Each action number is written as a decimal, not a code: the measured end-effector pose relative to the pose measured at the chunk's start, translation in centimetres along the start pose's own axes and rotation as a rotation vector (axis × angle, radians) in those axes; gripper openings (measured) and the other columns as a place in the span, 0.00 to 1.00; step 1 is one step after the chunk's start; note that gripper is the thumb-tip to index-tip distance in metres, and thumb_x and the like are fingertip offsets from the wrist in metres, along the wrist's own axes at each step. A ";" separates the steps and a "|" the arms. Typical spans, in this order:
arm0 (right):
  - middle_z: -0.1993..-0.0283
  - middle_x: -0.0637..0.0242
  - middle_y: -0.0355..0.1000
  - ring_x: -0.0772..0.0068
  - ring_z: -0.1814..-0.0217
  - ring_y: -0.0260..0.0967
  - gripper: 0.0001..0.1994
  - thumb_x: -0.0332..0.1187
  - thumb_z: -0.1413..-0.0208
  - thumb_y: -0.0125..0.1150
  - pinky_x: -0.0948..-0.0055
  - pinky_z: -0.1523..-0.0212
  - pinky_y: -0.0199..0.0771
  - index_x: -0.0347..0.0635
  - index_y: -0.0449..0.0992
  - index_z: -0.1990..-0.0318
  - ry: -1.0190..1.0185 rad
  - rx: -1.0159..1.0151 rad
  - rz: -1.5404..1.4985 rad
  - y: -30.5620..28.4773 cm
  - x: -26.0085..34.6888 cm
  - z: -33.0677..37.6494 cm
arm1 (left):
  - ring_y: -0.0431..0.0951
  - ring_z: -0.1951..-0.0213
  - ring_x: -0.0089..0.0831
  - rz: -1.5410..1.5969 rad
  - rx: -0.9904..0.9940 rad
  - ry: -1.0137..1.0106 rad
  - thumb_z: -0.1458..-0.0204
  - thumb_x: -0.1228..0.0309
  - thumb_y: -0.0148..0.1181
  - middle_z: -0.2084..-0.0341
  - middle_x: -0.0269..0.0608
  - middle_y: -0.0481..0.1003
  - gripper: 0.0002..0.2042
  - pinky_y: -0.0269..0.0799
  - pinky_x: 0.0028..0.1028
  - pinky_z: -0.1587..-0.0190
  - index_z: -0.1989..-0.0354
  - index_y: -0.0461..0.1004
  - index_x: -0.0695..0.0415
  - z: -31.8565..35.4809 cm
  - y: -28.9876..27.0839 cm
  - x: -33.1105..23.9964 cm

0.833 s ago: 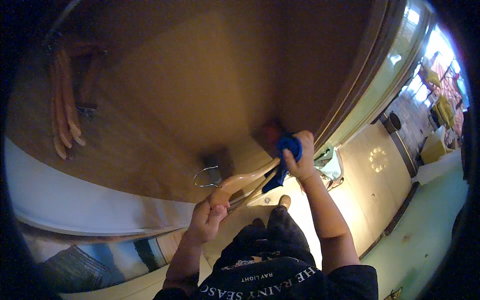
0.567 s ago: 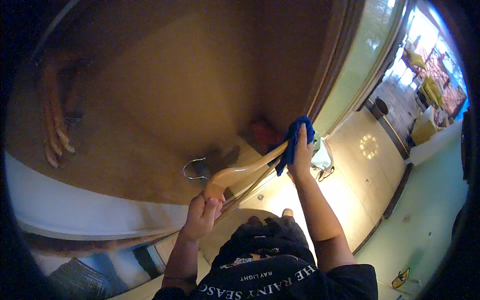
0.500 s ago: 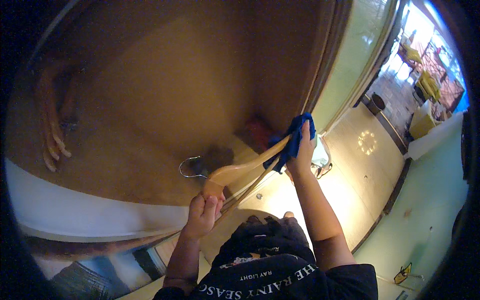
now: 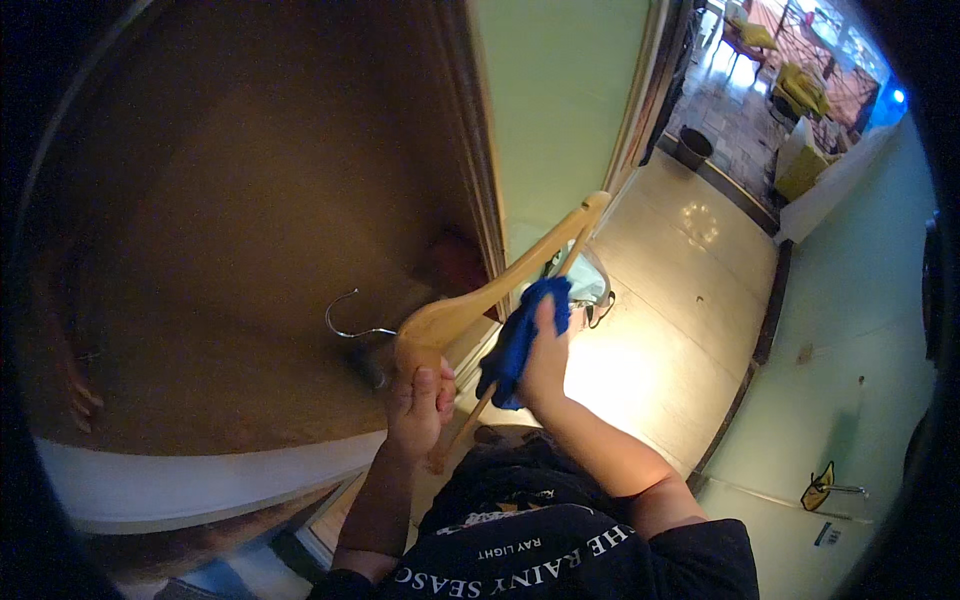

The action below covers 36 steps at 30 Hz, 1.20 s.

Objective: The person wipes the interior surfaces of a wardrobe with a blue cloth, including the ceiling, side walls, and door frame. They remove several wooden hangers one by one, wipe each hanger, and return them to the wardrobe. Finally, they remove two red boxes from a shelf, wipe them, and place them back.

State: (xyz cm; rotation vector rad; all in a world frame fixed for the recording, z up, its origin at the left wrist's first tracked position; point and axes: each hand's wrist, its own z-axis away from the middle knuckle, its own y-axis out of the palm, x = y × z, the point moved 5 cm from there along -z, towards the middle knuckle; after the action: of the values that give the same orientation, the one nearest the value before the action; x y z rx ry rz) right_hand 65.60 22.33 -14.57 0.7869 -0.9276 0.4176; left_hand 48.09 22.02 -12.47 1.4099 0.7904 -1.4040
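A wooden clothes hanger with a metal hook hangs in the air before me, its hook to the left and one arm end reaching up to the right. My left hand is closed on the hanger's middle, just below the hook. In my right hand is a bunched dark blue cloth, closed about the hanger's thin lower bar. The cloth and fingers cover part of that bar.
To the left rises a dark brown surface, with a dim hand-like shape on it. A pale green wall and a light bag-like thing lie beyond the hanger. Farther right, a dark bucket stands on the floor.
My right hand has brought the cloth from the hanger's arm end down and inward onto the lower bar, baring that end. The view has turned right.
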 end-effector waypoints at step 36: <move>0.59 0.66 0.68 0.76 0.59 0.66 0.16 0.23 0.46 0.55 0.77 0.58 0.67 0.34 0.65 0.50 -0.690 -0.020 0.453 -13.6 10.8 0.1 | 0.60 0.41 0.44 -0.468 0.480 0.158 0.37 0.60 0.37 0.44 0.54 0.62 0.23 0.50 0.35 0.39 0.41 0.57 0.65 -1.9 21.1 4.8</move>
State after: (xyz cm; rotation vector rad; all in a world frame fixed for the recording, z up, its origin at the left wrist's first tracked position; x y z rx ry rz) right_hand 80.04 13.28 -11.23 0.7070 -1.7694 0.5385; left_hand 68.87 15.94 -13.60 1.7925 0.9701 -1.9536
